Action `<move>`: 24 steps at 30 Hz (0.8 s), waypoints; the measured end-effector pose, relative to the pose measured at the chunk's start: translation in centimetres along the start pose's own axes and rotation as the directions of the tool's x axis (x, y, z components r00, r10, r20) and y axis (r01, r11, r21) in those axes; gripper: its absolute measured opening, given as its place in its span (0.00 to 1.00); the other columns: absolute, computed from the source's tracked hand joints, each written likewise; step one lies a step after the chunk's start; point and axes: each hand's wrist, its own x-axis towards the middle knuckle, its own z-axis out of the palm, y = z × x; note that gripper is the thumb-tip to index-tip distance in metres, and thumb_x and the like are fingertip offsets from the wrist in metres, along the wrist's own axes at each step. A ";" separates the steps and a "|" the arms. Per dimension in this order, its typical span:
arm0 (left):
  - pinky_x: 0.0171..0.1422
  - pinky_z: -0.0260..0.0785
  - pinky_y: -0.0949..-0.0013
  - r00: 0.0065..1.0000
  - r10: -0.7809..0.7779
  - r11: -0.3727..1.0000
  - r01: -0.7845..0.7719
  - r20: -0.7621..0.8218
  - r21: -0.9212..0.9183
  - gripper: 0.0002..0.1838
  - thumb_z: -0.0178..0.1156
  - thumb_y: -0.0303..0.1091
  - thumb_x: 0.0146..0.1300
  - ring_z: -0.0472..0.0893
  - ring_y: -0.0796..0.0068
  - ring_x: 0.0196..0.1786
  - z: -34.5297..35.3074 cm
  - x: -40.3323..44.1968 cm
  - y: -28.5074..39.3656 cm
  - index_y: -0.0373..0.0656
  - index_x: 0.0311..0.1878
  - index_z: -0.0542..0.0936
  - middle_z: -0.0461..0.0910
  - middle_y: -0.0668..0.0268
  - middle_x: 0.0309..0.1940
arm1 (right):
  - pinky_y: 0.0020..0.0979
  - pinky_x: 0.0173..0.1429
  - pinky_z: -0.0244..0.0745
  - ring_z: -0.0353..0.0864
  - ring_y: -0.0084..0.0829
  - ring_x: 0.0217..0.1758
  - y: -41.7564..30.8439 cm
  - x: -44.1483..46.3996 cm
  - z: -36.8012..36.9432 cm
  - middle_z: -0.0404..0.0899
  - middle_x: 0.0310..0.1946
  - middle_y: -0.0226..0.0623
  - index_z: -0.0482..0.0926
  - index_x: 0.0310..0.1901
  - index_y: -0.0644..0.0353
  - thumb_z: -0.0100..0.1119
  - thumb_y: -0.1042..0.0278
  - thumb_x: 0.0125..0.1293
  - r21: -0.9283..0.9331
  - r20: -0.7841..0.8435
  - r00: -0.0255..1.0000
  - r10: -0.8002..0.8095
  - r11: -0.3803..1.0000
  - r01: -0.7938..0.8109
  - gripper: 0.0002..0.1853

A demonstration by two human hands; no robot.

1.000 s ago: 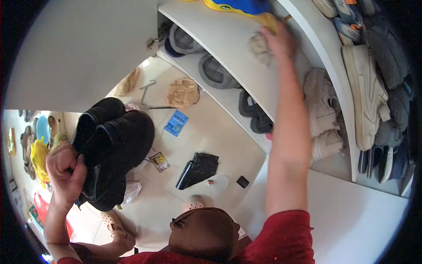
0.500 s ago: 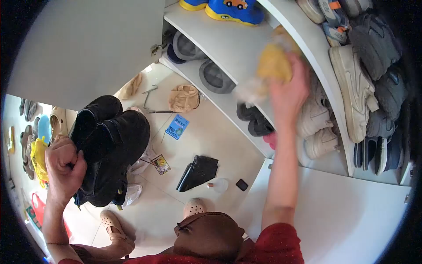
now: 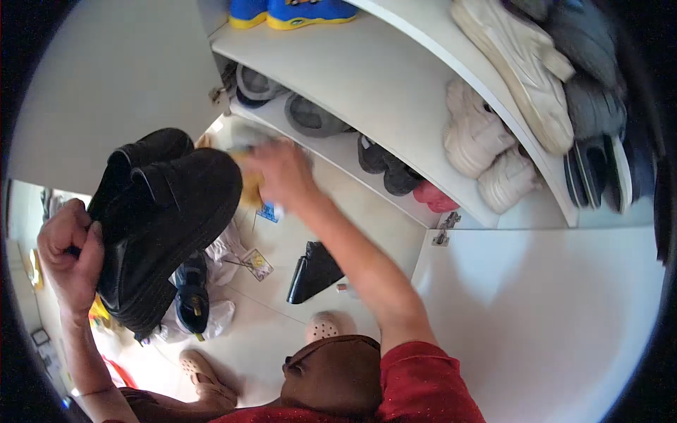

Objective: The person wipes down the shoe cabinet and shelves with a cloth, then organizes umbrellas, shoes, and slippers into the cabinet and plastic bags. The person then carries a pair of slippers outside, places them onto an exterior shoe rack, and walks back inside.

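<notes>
My left hand point(image 3: 70, 257) is closed on the heel edges of a pair of black shoes point(image 3: 166, 211), held up at the left. Blurred by motion, my right hand point(image 3: 281, 173) is wrapped round a yellow cloth point(image 3: 250, 187) just right of the black shoes' toes. A greyish-white blurred part shows above the cloth. Beneath the black shoes, a dark shoe point(image 3: 192, 292) with a strap lies on white plastic point(image 3: 218, 317) on the floor.
White shelves point(image 3: 395, 92) hold blue-and-yellow shoes point(image 3: 310, 14), grey shoes point(image 3: 314, 116), white sneakers point(image 3: 469, 130) and a red pair point(image 3: 434, 196). Cabinet doors stand open at upper left point(image 3: 120, 84) and lower right point(image 3: 536, 317). A black plastic bag point(image 3: 315, 271) lies on the floor.
My right hand has moved from the shelf leftward and down with the yellow cloth. The black shoes have shifted slightly left and up in my left hand. The view has turned.
</notes>
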 end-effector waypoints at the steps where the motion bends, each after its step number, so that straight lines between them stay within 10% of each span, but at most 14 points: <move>1: 0.30 0.49 0.71 0.998 0.058 0.998 -0.058 -0.008 -0.004 0.18 0.56 0.17 0.49 0.58 0.77 0.25 -0.3 1.1 0.2 0.41 0.19 0.55 0.57 0.69 0.18 | 0.43 0.47 0.74 0.78 0.44 0.42 -0.9 -3.8 1.8 0.77 0.34 0.33 0.84 0.38 0.47 0.66 0.74 0.38 0.126 0.066 0.984 0.164 0.977 -0.171 0.20; 4: 0.29 0.48 0.72 0.981 0.146 0.985 -0.156 -0.126 -0.077 0.19 0.58 0.20 0.53 0.56 0.80 0.24 2.1 5.5 2.0 0.41 0.20 0.55 0.57 0.71 0.18 | 0.41 0.51 0.74 0.79 0.46 0.44 -1.4 -11.9 4.0 0.81 0.38 0.40 0.84 0.38 0.53 0.62 0.77 0.36 0.455 0.057 0.949 0.310 0.838 -0.301 0.20; 9: 0.25 0.56 0.75 0.963 0.206 0.931 -0.247 -0.173 -0.268 0.12 0.61 0.30 0.53 0.63 0.86 0.22 13.0 14.4 8.4 0.37 0.19 0.71 0.65 0.74 0.14 | 0.40 0.53 0.74 0.79 0.47 0.44 -1.4 -14.1 1.2 0.82 0.39 0.44 0.83 0.38 0.58 0.61 0.78 0.35 0.466 0.043 0.896 0.442 0.784 -0.410 0.21; 14: 0.33 0.73 0.55 0.812 0.471 0.864 -0.503 -0.345 -0.004 0.08 0.62 0.36 0.51 0.80 0.53 0.25 27.6 22.2 9.6 0.41 0.25 0.80 0.78 0.55 0.18 | 0.40 0.53 0.72 0.78 0.48 0.44 -1.2 -13.8 -0.8 0.81 0.41 0.44 0.82 0.39 0.61 0.62 0.78 0.37 0.498 0.032 0.874 0.485 0.750 -0.435 0.21; 17: 0.37 0.72 0.56 0.885 0.305 0.947 -0.241 -0.353 0.214 0.08 0.65 0.35 0.54 0.81 0.50 0.31 31.4 24.3 11.7 0.42 0.34 0.82 0.81 0.54 0.26 | 0.39 0.55 0.71 0.78 0.47 0.46 -0.7 -15.1 -0.8 0.81 0.43 0.44 0.82 0.40 0.61 0.62 0.77 0.38 0.518 0.066 0.876 0.478 0.734 -0.440 0.21; 20: 0.48 0.70 0.47 0.784 0.548 0.785 -0.361 -0.292 0.504 0.15 0.64 0.40 0.57 0.80 0.46 0.40 31.4 22.2 15.0 0.46 0.45 0.81 0.82 0.52 0.37 | 0.39 0.52 0.74 0.79 0.48 0.45 0.2 -17.4 -0.6 0.81 0.40 0.43 0.82 0.41 0.59 0.62 0.78 0.38 0.492 0.034 0.864 0.502 0.744 -0.452 0.21; 22: 0.57 0.64 0.41 0.510 0.802 0.594 -0.729 -0.309 0.339 0.22 0.62 0.48 0.59 0.77 0.42 0.48 29.6 18.5 20.2 0.49 0.54 0.77 0.79 0.50 0.46 | 0.39 0.55 0.73 0.79 0.47 0.47 0.5 -18.2 -2.5 0.81 0.42 0.43 0.82 0.41 0.59 0.61 0.78 0.40 0.454 0.071 0.830 0.553 0.723 -0.521 0.20; 24: 0.59 0.65 0.47 0.507 0.840 0.533 -0.837 -0.191 0.122 0.22 0.62 0.50 0.59 0.77 0.49 0.51 29.4 14.8 25.0 0.49 0.52 0.79 0.80 0.50 0.44 | 0.40 0.56 0.72 0.79 0.47 0.48 1.1 -19.2 -3.1 0.81 0.43 0.43 0.82 0.41 0.60 0.61 0.78 0.40 0.479 0.131 0.799 0.587 0.668 -0.569 0.20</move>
